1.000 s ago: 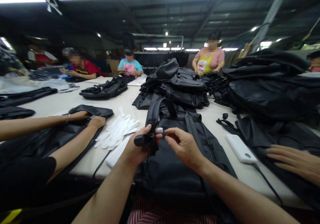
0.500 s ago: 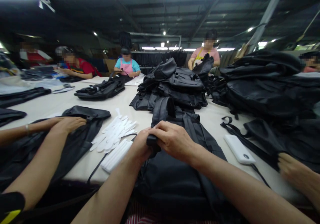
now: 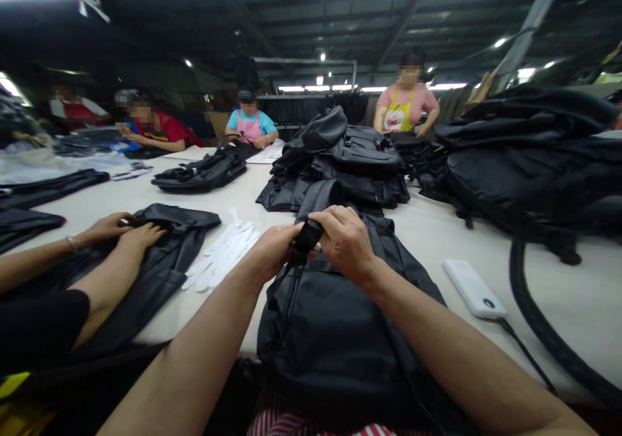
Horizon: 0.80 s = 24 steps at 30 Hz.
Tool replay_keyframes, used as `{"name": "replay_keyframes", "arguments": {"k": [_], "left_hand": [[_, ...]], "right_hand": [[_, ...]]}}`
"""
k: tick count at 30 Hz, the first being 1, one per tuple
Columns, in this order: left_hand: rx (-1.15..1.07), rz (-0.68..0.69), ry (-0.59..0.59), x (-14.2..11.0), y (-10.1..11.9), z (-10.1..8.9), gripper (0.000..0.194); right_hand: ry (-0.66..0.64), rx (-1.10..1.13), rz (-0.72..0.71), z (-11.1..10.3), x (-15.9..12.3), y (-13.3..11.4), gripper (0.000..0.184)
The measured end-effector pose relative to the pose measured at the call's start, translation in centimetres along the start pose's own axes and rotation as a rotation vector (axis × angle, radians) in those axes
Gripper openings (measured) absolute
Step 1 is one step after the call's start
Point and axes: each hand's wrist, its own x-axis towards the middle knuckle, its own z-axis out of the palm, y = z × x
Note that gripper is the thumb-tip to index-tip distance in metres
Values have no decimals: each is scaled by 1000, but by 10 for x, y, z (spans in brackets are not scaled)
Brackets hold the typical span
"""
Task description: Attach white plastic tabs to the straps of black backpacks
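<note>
A black backpack (image 3: 335, 332) lies in front of me on the table, its lower end toward my lap. Its padded shoulder strap (image 3: 318, 193) arches up beyond my hands. Between them is a folded black webbing strap (image 3: 307, 236), raised above the bag. My left hand (image 3: 276, 249) grips it from the left, fingers closed. From the right, my right hand (image 3: 346, 240) pinches the same strap near its top, the fingers curled. A small pale bit shows under the right fingertips, too small to name.
White paper-like strips (image 3: 226, 248) lie left of the backpack. A white power bank (image 3: 473, 288) with a cable sits at right. Black bags are piled behind (image 3: 359, 157) and at right (image 3: 525, 170). A co-worker's hands (image 3: 140, 238) handle another black bag at left.
My hands were overlapping on the strap; now they are apart with the strap showing between them. At right, the co-worker's hand and the bag beside the power bank have moved away.
</note>
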Motion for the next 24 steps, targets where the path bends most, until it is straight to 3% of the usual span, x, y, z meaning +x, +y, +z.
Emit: {"name": "replay_keyframes", "arguments": {"k": [4, 7, 10, 16, 21, 24], "left_hand": [[-159, 134, -17, -19, 0, -9, 47], [-121, 170, -87, -35, -6, -13, 62], [14, 154, -61, -40, -12, -11, 50], [238, 244, 221, -37, -16, -3, 26], [284, 239, 205, -36, -10, -14, 16], [304, 244, 160, -34, -7, -23, 15]], "right_hand": [[22, 56, 63, 3, 11, 2, 24], [-6, 149, 128, 9, 18, 1, 21], [-39, 233, 178, 17, 21, -5, 18], [-75, 261, 178, 23, 21, -22, 17], [-266, 57, 155, 25, 23, -31, 28], [-243, 12, 55, 28, 29, -33, 23]]}}
